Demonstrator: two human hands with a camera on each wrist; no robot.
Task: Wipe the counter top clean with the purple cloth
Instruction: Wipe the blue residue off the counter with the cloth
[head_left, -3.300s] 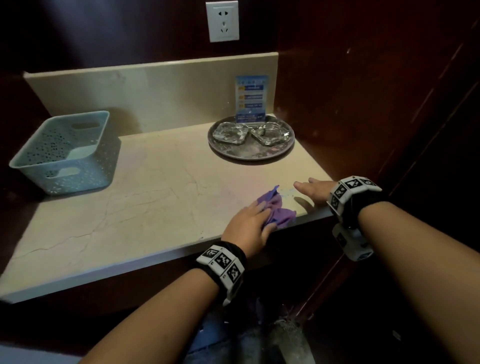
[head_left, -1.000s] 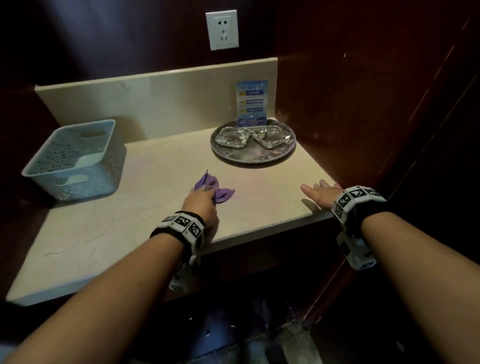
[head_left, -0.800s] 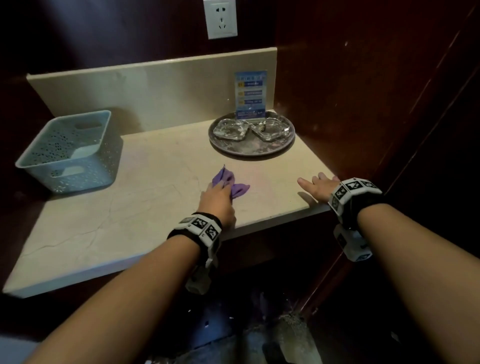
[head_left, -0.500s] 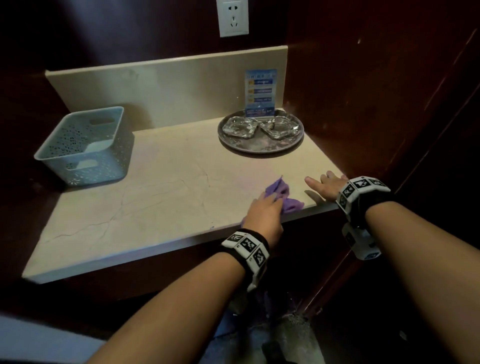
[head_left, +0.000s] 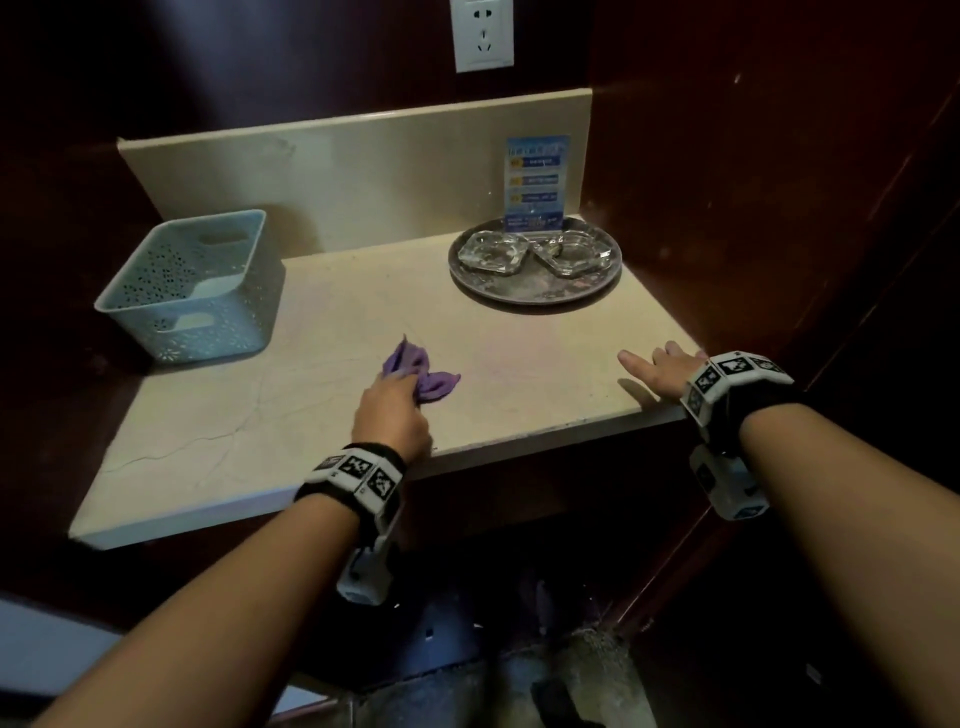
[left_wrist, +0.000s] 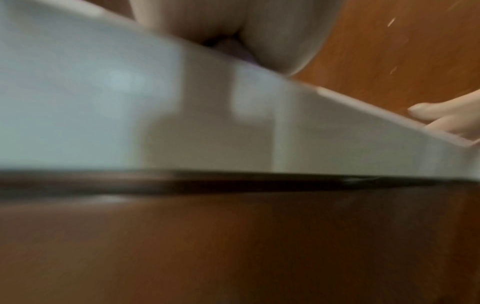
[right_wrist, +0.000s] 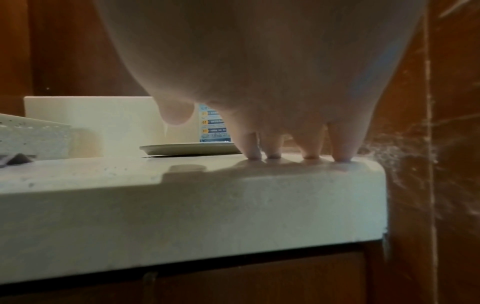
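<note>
A: What do the hands do at this moment?

B: The left hand (head_left: 390, 413) has its fingers curled around the small crumpled purple cloth (head_left: 422, 375) and presses it down on the pale beige stone counter (head_left: 218, 415). The right hand (head_left: 661, 370) lies with straight fingers on the counter near the right front corner. In the right wrist view its fingertips (right_wrist: 253, 155) touch the top surface just behind the front edge. It holds nothing.

A: And where is the cloth?

B: In the middle of the front part of the counter. It sticks out forward and a little to the right from under the left hand. The right hand is well apart from it, so the left one is clearly the nearer.

A: What is around?

B: A light blue perforated plastic basket (head_left: 189, 286) at the back left, and a round dark metal tray (head_left: 535, 299) with glass ashtrays (head_left: 493, 252) at the back right. A small blue printed sign (head_left: 535, 182) stands behind the tray.

A: What comes next, do you think?

B: I judge the wiping is not finished. The area toward the basket looks the likely next stroke.
</note>
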